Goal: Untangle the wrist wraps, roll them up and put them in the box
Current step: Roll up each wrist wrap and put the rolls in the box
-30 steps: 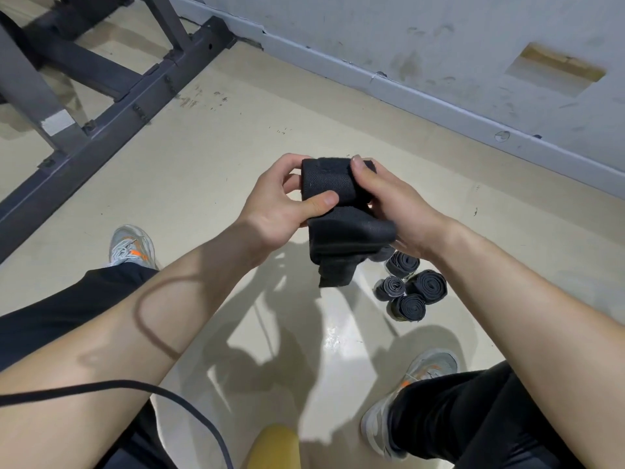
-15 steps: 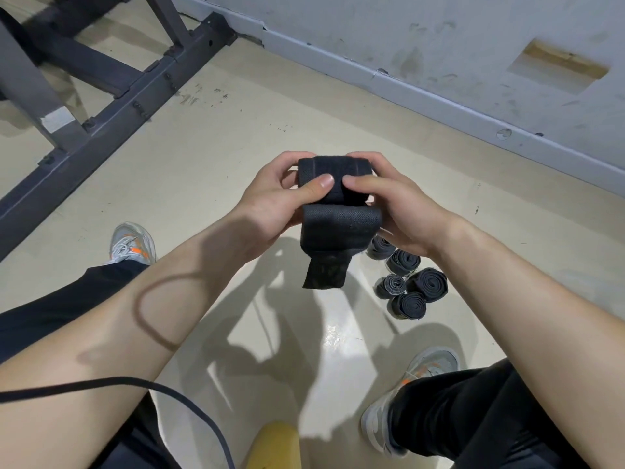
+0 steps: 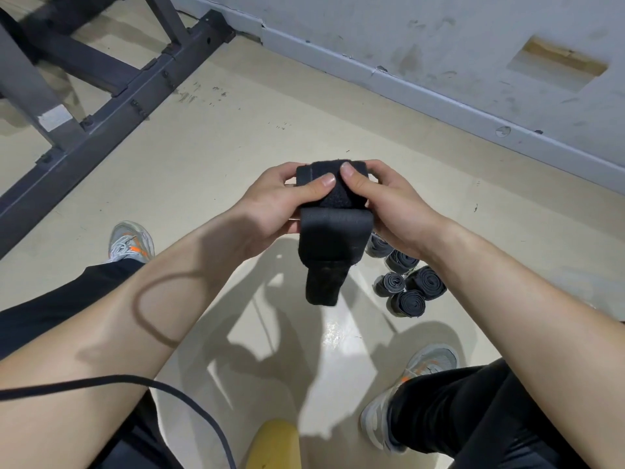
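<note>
Over the last second the black wrist wrap [image 3: 333, 231] has been squared up. The left hand [image 3: 270, 204] and right hand [image 3: 395, 204] grip it in the air above the floor [image 3: 236, 130], and their thumbs now meet on top. A short tail still hangs, so rolling is probably nearly finished. The finished rolls [image 3: 411, 289] lie near the right shoe, and no box is in view.

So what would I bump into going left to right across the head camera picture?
Left shoe → left hand → wrist wrap, gripped by both hands → right hand → hole in the wall.
</note>
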Demonstrator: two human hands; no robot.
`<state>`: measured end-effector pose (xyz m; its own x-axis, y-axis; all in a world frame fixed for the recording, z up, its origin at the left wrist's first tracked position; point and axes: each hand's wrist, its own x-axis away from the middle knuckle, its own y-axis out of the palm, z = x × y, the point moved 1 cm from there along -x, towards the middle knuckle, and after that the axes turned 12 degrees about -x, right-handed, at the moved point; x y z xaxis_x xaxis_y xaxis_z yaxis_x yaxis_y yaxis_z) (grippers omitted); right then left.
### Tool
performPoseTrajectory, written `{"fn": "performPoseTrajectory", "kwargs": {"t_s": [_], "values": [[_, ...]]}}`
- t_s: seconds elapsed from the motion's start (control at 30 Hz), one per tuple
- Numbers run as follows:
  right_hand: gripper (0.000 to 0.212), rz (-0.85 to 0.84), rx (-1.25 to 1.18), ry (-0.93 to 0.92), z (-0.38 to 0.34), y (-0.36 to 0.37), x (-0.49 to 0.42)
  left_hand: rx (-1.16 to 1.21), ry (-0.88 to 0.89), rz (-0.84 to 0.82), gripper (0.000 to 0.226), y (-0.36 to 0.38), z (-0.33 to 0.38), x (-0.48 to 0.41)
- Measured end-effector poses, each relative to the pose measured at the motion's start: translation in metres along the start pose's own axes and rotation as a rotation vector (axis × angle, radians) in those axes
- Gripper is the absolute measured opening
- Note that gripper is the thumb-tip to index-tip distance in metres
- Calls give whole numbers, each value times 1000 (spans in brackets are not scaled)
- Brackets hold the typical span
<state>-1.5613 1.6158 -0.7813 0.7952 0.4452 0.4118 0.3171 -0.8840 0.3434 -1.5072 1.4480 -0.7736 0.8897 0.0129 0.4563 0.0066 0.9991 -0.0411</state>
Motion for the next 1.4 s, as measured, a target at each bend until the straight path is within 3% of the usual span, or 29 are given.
{"fn": "performPoseTrajectory", "kwargs": {"t_s": [0.2, 0.37, 0.47, 0.6, 0.7, 0.9, 1.1, 1.4], "values": [[39, 113, 211, 14, 3, 3, 0, 122, -24, 179, 37, -8, 0, -4], [21, -66, 323, 58, 4, -2, 5, 232, -4, 261, 38, -19, 7, -4], [24, -87, 408, 13, 7, -4, 4, 258, 7, 288, 38, -21, 9, -4], [24, -79, 290, 69, 7, -2, 1, 341, 53, 392, 37, -30, 14, -6], [3, -102, 236, 119, 11, 0, 1, 325, 117, 423, 37, -31, 17, -7], [31, -52, 134, 120, 20, -4, -6, -5, 315, 507, 50, -31, 9, -9], [30, 15, 85, 112, 18, -5, -4, -495, 514, 583, 58, -20, 6, -8], [55, -108, 114, 211, 9, -7, -2, -299, 463, 361, 54, -11, 3, -5]]}}
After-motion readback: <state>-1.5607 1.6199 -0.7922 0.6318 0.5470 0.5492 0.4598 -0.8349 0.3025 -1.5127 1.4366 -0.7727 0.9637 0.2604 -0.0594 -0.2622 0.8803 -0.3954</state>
